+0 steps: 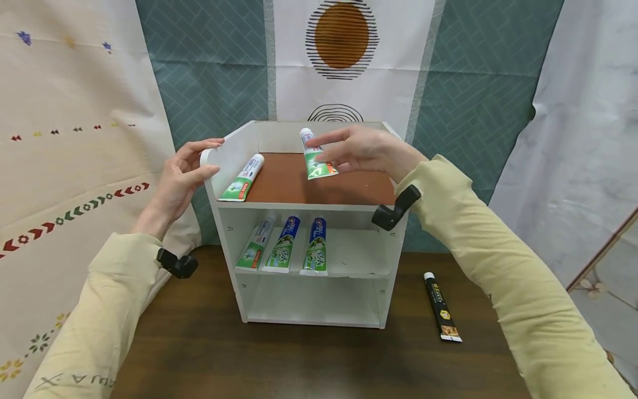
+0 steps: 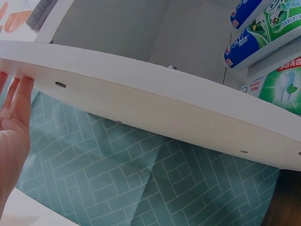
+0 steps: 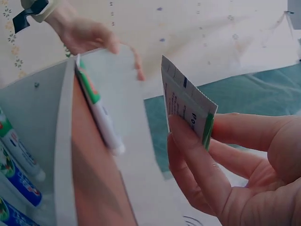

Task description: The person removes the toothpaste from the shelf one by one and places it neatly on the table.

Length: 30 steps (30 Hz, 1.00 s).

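A white-and-green toothpaste tube [image 1: 319, 166] hangs over the top shelf, pinched between the thumb and fingers of my right hand [image 1: 366, 149]. In the right wrist view its flat crimped end [image 3: 188, 92] points up. My left hand [image 1: 181, 174] holds the front corner of the white shelf unit's left side panel [image 1: 226, 152], thumb and fingers on either side of its edge. On the brown top shelf [image 1: 279, 185], another white-and-green tube [image 1: 243, 180] lies along the left wall. The middle shelf holds one white-and-green tube [image 1: 256, 246] and two blue-and-green tubes [image 1: 283, 244].
A black toothpaste tube [image 1: 442, 307] with a white cap lies on the dark wooden table [image 1: 319, 360], right of the unit. White shows on the bottom shelf [image 1: 314, 299]. Patterned cloths [image 1: 214, 61] hang behind and at both sides.
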Available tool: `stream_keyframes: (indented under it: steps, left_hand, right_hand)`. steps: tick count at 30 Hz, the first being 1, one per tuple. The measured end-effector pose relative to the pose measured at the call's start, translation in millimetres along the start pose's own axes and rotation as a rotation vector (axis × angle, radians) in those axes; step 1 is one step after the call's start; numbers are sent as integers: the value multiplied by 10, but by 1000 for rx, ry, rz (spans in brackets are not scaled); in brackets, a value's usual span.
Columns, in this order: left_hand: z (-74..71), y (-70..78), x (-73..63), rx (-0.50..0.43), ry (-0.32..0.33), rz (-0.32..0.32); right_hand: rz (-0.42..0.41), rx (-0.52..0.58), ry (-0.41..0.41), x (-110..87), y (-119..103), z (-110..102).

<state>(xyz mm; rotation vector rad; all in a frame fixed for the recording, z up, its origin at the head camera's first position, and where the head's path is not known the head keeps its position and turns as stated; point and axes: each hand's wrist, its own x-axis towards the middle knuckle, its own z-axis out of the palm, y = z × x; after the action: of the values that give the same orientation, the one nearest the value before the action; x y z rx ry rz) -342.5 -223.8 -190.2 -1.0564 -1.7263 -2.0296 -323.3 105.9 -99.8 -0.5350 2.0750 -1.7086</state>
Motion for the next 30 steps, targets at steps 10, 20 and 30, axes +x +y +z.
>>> stream_keyframes:
  steps: [10, 20, 30]
  left_hand:
    - [12, -19, -5, -3, -15, 3]
    - [16, -36, 6, -12, -23, 14]
    - [1, -28, -9, 0, -18, 22]
  right_hand:
    - [-27, 17, 59, -391, -41, -367]
    - [-19, 90, 156, -784, -30, -710]
    - [-43, 110, 232, -1091, 89, -1049]
